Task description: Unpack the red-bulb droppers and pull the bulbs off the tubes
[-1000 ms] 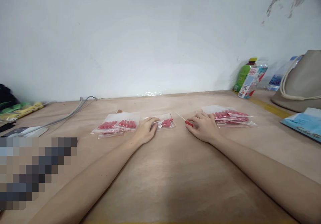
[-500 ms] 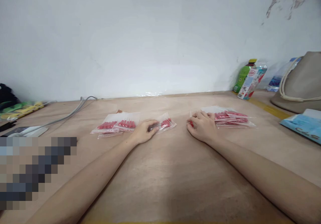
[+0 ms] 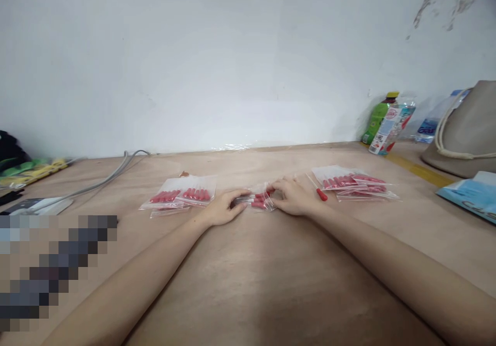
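Observation:
Both hands meet on a small clear zip bag [image 3: 259, 199] of red pieces in the middle of the wooden table [image 3: 251, 273]. My left hand [image 3: 222, 207] pinches the bag's left end. My right hand [image 3: 291, 196] grips its right end with curled fingers. A loose red-handled stick [image 3: 318, 190] lies just right of my right hand. To the left lie filled bags of red pieces [image 3: 182, 194]. A pile of similar bags [image 3: 354, 183] lies at the right.
A grey cable [image 3: 104, 176] runs along the back left. Bottles [image 3: 385, 121] stand by the wall at the right, next to a beige bag [image 3: 467, 131] and a blue packet [image 3: 470, 193]. Yellow and green items [image 3: 31, 169] lie at the far left.
My right hand has let go of the red stick, left it by the right pile, and moved left to the small bag. My left hand has drawn that bag toward me.

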Available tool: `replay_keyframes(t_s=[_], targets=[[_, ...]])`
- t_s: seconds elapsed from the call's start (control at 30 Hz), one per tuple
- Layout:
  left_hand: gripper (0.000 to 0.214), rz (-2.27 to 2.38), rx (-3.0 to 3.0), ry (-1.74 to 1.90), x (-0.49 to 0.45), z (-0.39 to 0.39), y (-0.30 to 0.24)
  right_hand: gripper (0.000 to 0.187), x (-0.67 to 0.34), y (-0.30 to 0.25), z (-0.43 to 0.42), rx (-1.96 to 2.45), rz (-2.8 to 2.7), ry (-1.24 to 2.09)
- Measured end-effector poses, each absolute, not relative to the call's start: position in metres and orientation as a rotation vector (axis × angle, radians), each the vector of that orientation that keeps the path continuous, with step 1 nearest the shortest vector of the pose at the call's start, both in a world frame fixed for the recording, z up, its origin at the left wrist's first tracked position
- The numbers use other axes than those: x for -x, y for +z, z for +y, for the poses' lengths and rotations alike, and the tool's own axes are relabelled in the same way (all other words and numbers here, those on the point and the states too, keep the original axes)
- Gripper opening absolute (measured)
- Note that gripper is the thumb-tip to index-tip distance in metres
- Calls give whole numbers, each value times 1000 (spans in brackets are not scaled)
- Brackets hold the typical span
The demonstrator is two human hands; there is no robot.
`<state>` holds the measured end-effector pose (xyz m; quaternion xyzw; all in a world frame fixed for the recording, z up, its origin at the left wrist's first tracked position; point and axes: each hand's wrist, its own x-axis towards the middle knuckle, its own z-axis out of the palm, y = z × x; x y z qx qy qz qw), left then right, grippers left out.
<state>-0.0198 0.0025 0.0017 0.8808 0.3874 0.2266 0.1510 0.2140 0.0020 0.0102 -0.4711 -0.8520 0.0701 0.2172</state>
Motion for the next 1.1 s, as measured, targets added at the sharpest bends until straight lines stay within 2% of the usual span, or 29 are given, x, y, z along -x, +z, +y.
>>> replay_keyframes(t_s=[0.1,0.23,0.6,0.8,0.93,1.1], targets=[[38,1138,-2525,677,19,1,2,27,-216,10,2,1236,-2381,290],[37,1139,-2522,701,17,0,3,43,-215,11,2,1201,-2398,319],[39,1085,-2572,683,17,1,0,17,-201,9,-7,1194,-2280,385],[38,1076,-2579,684,17,1,0,23,-210,9,-4,1225,-2149,485],[41,1103,-2606,668,17,1,-1,19,-219,11,1,1138,-2106,575],[45,1130,-2709,423,20,2,1,18,-227,12,9,1021,-1941,862]])
